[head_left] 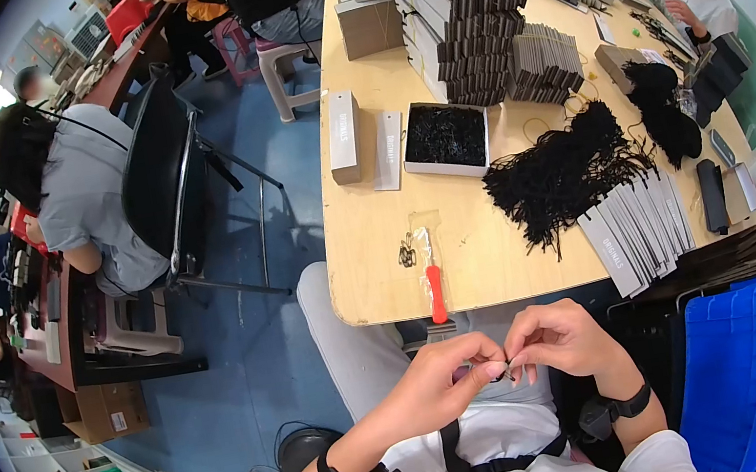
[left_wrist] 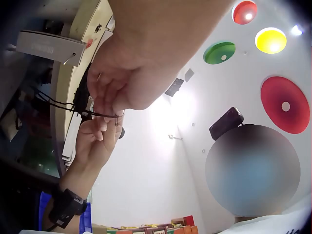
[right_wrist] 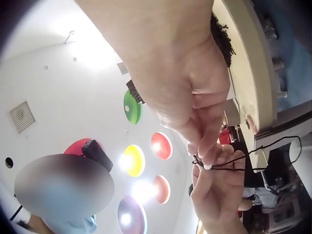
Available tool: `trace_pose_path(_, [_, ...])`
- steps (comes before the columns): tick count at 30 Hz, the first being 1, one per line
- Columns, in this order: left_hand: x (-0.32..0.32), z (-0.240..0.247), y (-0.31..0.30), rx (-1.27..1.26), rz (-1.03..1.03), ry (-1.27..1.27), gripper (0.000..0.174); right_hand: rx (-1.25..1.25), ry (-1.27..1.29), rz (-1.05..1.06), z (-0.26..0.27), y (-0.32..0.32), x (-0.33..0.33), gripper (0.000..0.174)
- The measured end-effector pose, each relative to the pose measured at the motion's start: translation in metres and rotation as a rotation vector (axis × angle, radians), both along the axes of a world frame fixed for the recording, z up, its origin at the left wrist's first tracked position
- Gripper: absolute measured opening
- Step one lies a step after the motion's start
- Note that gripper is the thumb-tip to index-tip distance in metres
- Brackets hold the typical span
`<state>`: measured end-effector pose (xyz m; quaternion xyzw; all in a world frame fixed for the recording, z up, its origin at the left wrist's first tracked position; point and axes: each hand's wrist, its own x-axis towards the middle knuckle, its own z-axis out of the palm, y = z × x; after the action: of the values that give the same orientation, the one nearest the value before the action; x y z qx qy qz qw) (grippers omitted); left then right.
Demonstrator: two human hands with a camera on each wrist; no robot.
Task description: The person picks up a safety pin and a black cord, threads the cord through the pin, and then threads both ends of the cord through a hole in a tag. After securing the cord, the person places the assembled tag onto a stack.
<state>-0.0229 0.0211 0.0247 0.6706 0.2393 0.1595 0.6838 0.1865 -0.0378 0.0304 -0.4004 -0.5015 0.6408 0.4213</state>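
In the head view both hands meet over my lap, just below the table's front edge (head_left: pixel 468 306). My left hand (head_left: pixel 490 366) and right hand (head_left: pixel 524 366) each pinch a thin black cord (head_left: pixel 511 373) between the fingertips. The left wrist view shows the left hand (left_wrist: pixel 105 108) above the right hand (left_wrist: pixel 100 130), with the cord (left_wrist: pixel 63 105) trailing off to the left. In the right wrist view the right hand (right_wrist: pixel 204 157) pinches from above, the left hand (right_wrist: pixel 217 173) from below, and the cord (right_wrist: pixel 273 148) loops out to the right.
On the table lie a heap of black cords (head_left: pixel 561 175), a fan of grey card sleeves (head_left: pixel 644 228), a red-handled tool (head_left: pixel 435 292), small metal pieces (head_left: pixel 406 251) and a white tray of cords (head_left: pixel 446 136). A blue bin (head_left: pixel 740 366) stands at my right. Other people sit around.
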Motion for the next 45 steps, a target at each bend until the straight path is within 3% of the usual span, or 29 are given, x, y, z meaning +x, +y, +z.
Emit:
trace_pose_path(17, [0.002, -0.002, 0.005, -0.101, -0.134, -0.029, 0.016, 0.049, -0.106, 0.077, -0.003, 0.000, 0.004, 0.006])
trace_pose_path(20, [0.001, 0.004, -0.001, -0.311, -0.108, -0.040, 0.015, 0.071, -0.107, 0.027, -0.005, -0.002, 0.001, 0.005])
trace_pose_path(22, [0.001, 0.005, -0.003, -0.037, -0.043, 0.056, 0.012, 0.080, -0.089, -0.001, -0.007, -0.004, 0.000, 0.004])
trace_pose_path(25, [0.001, 0.010, -0.006, 0.123, 0.028, 0.069, 0.009, 0.123, -0.054, -0.027, -0.012, -0.006, -0.001, 0.002])
trace_pose_path(28, [0.001, 0.008, -0.010, 0.141, 0.091, 0.070, 0.008, 0.086, 0.009, -0.050, -0.018, -0.011, -0.003, 0.003])
trace_pose_path(31, [0.006, 0.017, -0.010, 0.260, 0.223, 0.080, 0.011, 0.107, 0.075, -0.175, -0.030, -0.015, -0.008, 0.005])
trace_pose_path(35, [0.004, 0.000, -0.009, 0.211, 0.264, 0.159, 0.011, 0.059, 0.062, -0.354, -0.043, -0.017, -0.011, 0.008])
trace_pose_path(37, [0.004, -0.019, -0.013, -0.365, 0.305, -0.053, 0.014, 0.038, 0.011, -0.394, -0.047, -0.018, -0.012, 0.009])
trace_pose_path(38, [0.002, -0.023, -0.016, -0.364, 0.305, -0.052, 0.014, 0.072, -0.095, -0.379, -0.049, -0.019, -0.012, 0.009])
trace_pose_path(40, [0.005, -0.014, -0.017, -0.839, 0.410, -0.235, 0.017, 0.106, -0.198, -0.366, -0.050, -0.021, -0.015, 0.009])
trace_pose_path(41, [0.008, -0.019, -0.020, -0.838, 0.409, -0.232, 0.017, 0.123, -0.191, -0.370, -0.049, -0.022, -0.018, 0.010])
trace_pose_path(44, [0.013, -0.022, -0.032, -0.018, 0.506, -0.007, 0.018, 0.132, -0.176, -0.372, -0.045, -0.025, -0.020, 0.010])
trace_pose_path(45, [0.014, -0.020, -0.033, -0.019, 0.504, -0.008, 0.018, 0.125, -0.167, -0.363, -0.043, -0.025, -0.019, 0.010])
